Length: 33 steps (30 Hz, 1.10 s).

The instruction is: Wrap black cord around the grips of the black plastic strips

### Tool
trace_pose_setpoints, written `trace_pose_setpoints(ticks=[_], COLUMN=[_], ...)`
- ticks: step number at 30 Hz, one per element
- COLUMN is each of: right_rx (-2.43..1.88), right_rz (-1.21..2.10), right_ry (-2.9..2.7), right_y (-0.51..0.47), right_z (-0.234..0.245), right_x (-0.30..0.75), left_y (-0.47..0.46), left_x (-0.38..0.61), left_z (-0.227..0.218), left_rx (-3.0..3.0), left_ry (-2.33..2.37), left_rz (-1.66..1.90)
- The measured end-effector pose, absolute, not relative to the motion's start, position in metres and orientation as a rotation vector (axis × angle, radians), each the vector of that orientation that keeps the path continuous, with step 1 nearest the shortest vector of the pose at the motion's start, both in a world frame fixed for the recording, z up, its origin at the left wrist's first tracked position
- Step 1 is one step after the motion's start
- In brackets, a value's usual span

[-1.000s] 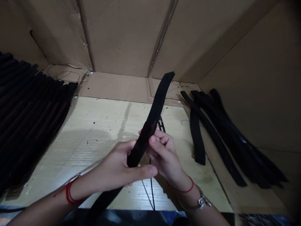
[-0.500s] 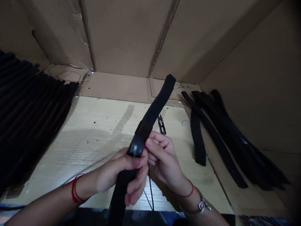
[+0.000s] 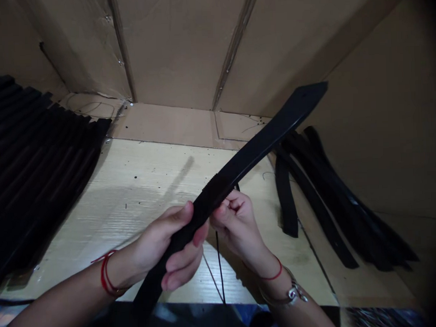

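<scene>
A long black belt strap (image 3: 260, 150) with a tapered end crosses the view, its free end rising to the upper right over the pile at the right. My left hand (image 3: 167, 246) wraps around the strap, with the lower part running down past my palm. My right hand (image 3: 236, 220) pinches the strap's edge a little farther along. A thin black cord (image 3: 219, 268) hangs below the strap between my hands. Small black snips (image 3: 236, 186) lie on the table, almost hidden behind the strap.
A light wood tabletop (image 3: 133, 204) lies under my hands. A stack of black strips (image 3: 42, 155) fills the left side, and a loose pile of black straps (image 3: 330, 197) lies at the right. Brown cardboard walls (image 3: 178, 50) rise behind.
The strap's free end has swung from pointing up to the upper right. My left hand has turned, and the strap now hides the snips.
</scene>
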State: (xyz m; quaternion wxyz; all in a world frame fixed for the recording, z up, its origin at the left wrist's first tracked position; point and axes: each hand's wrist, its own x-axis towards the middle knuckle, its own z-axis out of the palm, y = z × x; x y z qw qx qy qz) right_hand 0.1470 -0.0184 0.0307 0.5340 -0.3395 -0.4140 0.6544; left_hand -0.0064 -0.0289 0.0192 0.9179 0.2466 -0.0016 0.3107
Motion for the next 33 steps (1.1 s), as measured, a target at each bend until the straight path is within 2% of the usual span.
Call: trace_pose_setpoints(ticks=[4,7,10,13,22,27,29,33], right_rx=[-0.819,-0.838,-0.925,-0.959,-0.802,-0.629,-0.657,-0.739], right_rz=[1.646,1.577,1.468,1.496,1.665,1.745,1.716,1.64], right_ry=[-0.97,-0.963,-0.971,-0.983,-0.953,-1.005,-1.01,-1.023], right_y=[-0.022,-0.023,-0.02,-0.017,-0.017,-0.022,-0.023,-0.022], right_z=[0.034,0.034,0.031,0.03,0.031,0.031,0.032,0.032], right_x=[0.147,0.146,0.145,0.146,0.147,0.148,0.149,0.151], left_y=[-0.025,-0.024,-0.024,-0.023,-0.023,-0.026,-0.025,-0.023], left_x=[-0.004,-0.002,-0.002,-0.006,-0.011,-0.011,-0.012,-0.013], left_z=[0.017,0.014,0.014,0.019,0.026,0.019,0.019,0.025], left_rx=[0.344,0.391,0.631,0.798,0.728,0.466,0.497,0.867], left_ry=[-0.21,-0.132,0.235,0.505,0.306,-0.09,-0.012,0.36], left_rz=[0.408,0.33,0.445,0.595,0.642,0.397,0.368,0.586])
